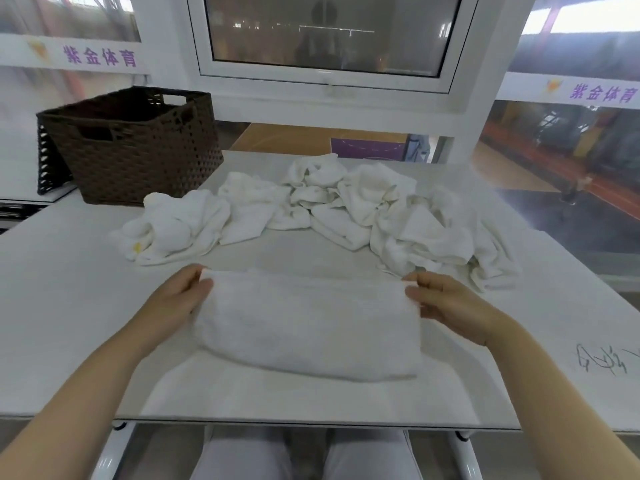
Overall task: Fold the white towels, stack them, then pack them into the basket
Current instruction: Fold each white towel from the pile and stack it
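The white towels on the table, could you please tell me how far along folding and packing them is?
Early. The left hand and right hand pinch one half-folded white towel. No finished stack shows. The crumpled white towel pile and brown woven basket remain.

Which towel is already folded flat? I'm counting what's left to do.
The towel nearest the person, gripped by the left hand and right hand; the others lie crumpled behind.

Bright, even light washes out the white table [69, 306]; soft shadows only. The picture is hazy and slightly blurred throughout, with wide-angle bending at the edges; the window [325, 32] reflects dimly
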The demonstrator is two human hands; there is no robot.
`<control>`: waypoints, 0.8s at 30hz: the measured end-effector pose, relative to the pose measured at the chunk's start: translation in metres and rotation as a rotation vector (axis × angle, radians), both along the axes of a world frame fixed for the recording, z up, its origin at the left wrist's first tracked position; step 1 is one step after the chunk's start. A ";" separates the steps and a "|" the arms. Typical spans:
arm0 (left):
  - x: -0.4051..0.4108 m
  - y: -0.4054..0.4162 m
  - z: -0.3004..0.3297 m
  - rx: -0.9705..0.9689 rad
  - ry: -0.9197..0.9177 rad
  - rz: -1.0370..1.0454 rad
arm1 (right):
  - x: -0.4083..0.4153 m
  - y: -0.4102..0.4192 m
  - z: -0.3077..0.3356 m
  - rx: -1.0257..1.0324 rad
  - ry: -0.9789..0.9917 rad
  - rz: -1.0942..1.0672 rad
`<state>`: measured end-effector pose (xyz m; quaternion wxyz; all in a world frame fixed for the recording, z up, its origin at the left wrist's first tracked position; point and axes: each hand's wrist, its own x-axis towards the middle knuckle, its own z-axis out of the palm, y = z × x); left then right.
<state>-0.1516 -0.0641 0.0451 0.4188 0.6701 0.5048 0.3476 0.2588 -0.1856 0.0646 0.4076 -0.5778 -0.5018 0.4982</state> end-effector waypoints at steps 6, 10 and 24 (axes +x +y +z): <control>0.053 0.051 0.003 0.116 0.170 0.093 | -0.015 0.045 -0.013 0.038 -0.110 -0.290; 0.070 0.084 -0.015 0.109 0.331 0.060 | -0.012 0.063 -0.029 -0.004 -0.262 -0.434; 0.075 0.103 -0.055 0.164 0.513 0.093 | -0.012 0.072 -0.066 0.008 -0.646 -0.463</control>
